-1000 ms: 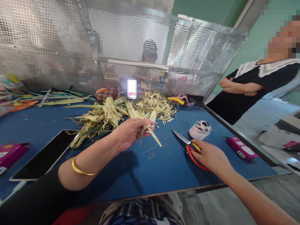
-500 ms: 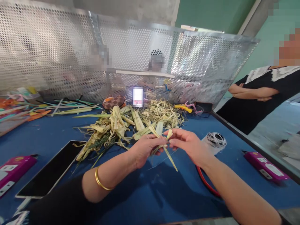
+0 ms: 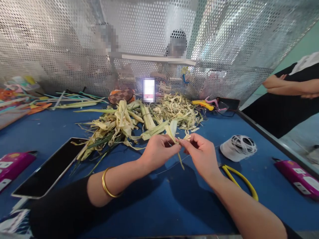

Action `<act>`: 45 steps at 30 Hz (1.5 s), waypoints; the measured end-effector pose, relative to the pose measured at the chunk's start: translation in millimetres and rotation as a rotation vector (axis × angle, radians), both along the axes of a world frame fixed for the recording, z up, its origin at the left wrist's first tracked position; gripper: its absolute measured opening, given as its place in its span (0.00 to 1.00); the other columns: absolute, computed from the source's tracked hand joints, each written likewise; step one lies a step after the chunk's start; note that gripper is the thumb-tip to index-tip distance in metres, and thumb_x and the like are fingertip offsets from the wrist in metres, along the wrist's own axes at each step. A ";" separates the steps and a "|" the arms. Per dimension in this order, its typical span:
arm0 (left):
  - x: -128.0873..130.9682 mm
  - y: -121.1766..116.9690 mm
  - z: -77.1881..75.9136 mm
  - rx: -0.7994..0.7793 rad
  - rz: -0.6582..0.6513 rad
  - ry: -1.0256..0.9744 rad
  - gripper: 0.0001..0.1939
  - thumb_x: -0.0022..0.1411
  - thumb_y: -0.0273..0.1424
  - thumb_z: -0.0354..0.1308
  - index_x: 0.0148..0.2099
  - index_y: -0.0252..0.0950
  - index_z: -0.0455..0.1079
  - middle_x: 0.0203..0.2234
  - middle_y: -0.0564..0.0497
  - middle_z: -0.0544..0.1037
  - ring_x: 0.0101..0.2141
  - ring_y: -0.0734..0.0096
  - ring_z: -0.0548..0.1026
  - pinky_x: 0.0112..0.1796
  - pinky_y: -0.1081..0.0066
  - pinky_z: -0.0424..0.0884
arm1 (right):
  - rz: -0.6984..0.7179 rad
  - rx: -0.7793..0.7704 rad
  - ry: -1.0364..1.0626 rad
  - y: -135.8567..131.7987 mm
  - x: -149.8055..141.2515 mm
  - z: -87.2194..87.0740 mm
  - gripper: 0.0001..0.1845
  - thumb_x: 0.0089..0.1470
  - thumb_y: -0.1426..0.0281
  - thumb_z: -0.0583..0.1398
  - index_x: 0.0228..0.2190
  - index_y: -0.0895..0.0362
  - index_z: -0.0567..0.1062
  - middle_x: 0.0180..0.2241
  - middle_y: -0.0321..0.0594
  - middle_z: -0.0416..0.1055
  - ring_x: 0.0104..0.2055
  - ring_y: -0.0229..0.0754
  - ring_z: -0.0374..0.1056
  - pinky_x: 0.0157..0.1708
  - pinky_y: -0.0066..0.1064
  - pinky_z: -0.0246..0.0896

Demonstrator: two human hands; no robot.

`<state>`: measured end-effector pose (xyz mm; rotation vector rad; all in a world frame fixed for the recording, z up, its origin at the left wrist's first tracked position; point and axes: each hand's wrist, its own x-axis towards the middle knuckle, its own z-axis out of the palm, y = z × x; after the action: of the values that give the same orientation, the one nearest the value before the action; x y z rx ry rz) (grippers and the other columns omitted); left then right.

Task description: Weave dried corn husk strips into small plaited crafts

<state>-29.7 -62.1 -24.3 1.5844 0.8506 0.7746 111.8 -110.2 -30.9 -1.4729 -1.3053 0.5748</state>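
Observation:
My left hand (image 3: 158, 151) and my right hand (image 3: 200, 154) meet above the blue table (image 3: 159, 205), both pinched on a small folded palm-leaf piece (image 3: 174, 132) whose pale strips stick up and down between the fingertips. A thin thread (image 3: 171, 164) trails from the piece toward the white thread spool (image 3: 238, 147) on the right. Behind the hands lies a heap of palm leaves and trimmings (image 3: 139, 121). Scissors with a yellow handle (image 3: 239, 179) lie on the table just right of my right wrist, partly hidden by my forearm.
A dark phone (image 3: 50, 166) lies at the left, with a pink box (image 3: 12, 162) beside it and another pink box (image 3: 297, 176) at the right edge. A perforated metal screen (image 3: 74, 49) closes the back. A person with folded arms (image 3: 291, 88) stands at the right.
My right hand left the scissors on the table and came up to join the left hand on the leaf piece. The view has shifted closer and lower.

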 end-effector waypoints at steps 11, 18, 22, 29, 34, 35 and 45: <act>-8.7 12.2 15.8 -0.469 0.114 -0.271 0.09 0.42 0.30 0.65 0.25 0.30 0.70 0.18 0.56 0.66 0.16 0.86 0.58 0.16 0.79 0.47 | 0.585 -0.284 -0.713 9.5 28.4 -10.6 0.06 0.44 0.79 0.62 0.25 0.56 0.75 0.31 0.36 0.68 0.30 0.36 0.65 0.31 0.27 0.54; -5.8 9.3 7.4 -0.536 0.089 -0.239 0.09 0.44 0.31 0.64 0.25 0.31 0.69 0.17 0.57 0.65 0.16 0.86 0.58 0.16 0.80 0.46 | 0.574 -0.176 -0.715 13.0 27.8 -15.1 0.06 0.51 0.78 0.56 0.26 0.57 0.69 0.31 0.37 0.66 0.31 0.36 0.62 0.33 0.27 0.54; -5.4 10.6 6.5 -0.509 0.081 -0.225 0.08 0.45 0.31 0.64 0.25 0.31 0.69 0.18 0.56 0.67 0.17 0.85 0.60 0.16 0.79 0.47 | 0.460 -0.149 -0.538 13.9 35.2 -14.5 0.03 0.56 0.74 0.54 0.31 0.55 0.67 0.30 0.35 0.67 0.32 0.38 0.63 0.32 0.28 0.56; -3.9 10.3 3.4 -0.571 0.089 -0.223 0.09 0.43 0.30 0.64 0.26 0.31 0.69 0.18 0.57 0.66 0.17 0.85 0.60 0.16 0.80 0.47 | 0.638 -0.273 -0.719 13.7 28.1 -16.9 0.04 0.48 0.77 0.61 0.25 0.57 0.72 0.32 0.36 0.66 0.30 0.35 0.63 0.32 0.27 0.54; -3.6 10.6 2.0 -0.570 0.100 -0.202 0.10 0.43 0.31 0.65 0.26 0.31 0.69 0.18 0.57 0.67 0.16 0.85 0.61 0.15 0.80 0.48 | 0.543 -0.152 -0.634 14.4 30.0 -11.6 0.05 0.53 0.75 0.56 0.26 0.56 0.67 0.31 0.38 0.66 0.33 0.38 0.63 0.33 0.30 0.55; -3.5 10.5 2.4 -0.563 0.105 -0.187 0.10 0.44 0.31 0.65 0.26 0.31 0.69 0.18 0.57 0.68 0.16 0.85 0.61 0.15 0.80 0.49 | 0.503 -0.153 -0.537 14.3 31.3 -9.8 0.05 0.54 0.74 0.54 0.27 0.56 0.66 0.30 0.37 0.67 0.32 0.38 0.64 0.33 0.30 0.56; -2.0 2.9 -0.5 -0.721 -0.077 -0.174 0.08 0.49 0.30 0.64 0.32 0.31 0.72 0.23 0.51 0.76 0.23 0.78 0.73 0.26 0.79 0.69 | 0.372 -0.228 -0.124 9.6 26.7 -2.2 0.07 0.53 0.67 0.55 0.25 0.55 0.63 0.20 0.28 0.61 0.19 0.31 0.54 0.19 0.24 0.49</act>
<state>-31.7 -59.2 -24.8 0.8898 0.8122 0.4615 138.5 -100.7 -33.1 -1.4734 -1.6725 0.9109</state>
